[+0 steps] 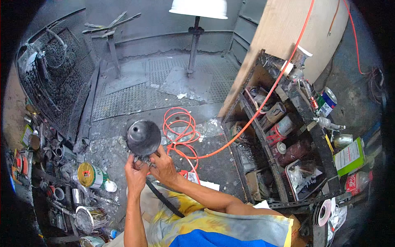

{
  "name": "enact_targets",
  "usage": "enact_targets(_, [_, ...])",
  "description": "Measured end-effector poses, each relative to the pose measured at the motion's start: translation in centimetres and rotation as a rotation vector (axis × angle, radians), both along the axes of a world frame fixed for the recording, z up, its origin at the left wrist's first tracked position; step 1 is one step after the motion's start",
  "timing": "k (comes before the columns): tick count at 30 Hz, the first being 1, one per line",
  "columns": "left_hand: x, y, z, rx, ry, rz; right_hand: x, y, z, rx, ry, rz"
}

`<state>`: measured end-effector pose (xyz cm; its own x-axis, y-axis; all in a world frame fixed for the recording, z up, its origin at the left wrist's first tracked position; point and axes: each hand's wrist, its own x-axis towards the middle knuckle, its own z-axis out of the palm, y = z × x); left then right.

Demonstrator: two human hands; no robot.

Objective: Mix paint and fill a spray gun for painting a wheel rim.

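Both my hands are closed around a spray gun [142,160] at the centre left, with its dark, paint-stained round cup [144,140] uppermost. The cup's open mouth faces up, and a small round spot shows inside it. My left hand [135,175] grips the gun's metal body from the left, under the cup. From the right, my right hand [163,168] has its fingers at the same metal part. My fingers hide much of the gun's body. A dark hose [164,200] runs from below my hands toward my paint-stained clothing.
An orange hose [230,143] coils on the floor ahead. To the right stands a metal shelf [263,127] with cans, bottles and hanging spray guns [307,92]. Paint cans [86,175] crowd the left. Farther off, a white basin [199,9] sits on a stand [193,49].
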<state>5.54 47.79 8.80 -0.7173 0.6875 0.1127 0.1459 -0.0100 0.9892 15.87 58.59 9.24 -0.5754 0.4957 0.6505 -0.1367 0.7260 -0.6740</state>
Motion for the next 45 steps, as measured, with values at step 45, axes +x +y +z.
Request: enact_targets(45, [18.4, -37.5, 4.0, -0.950, 0.314, 1.417, -18.3, -0.6, -34.4, -0.027, -0.969, 0.222])
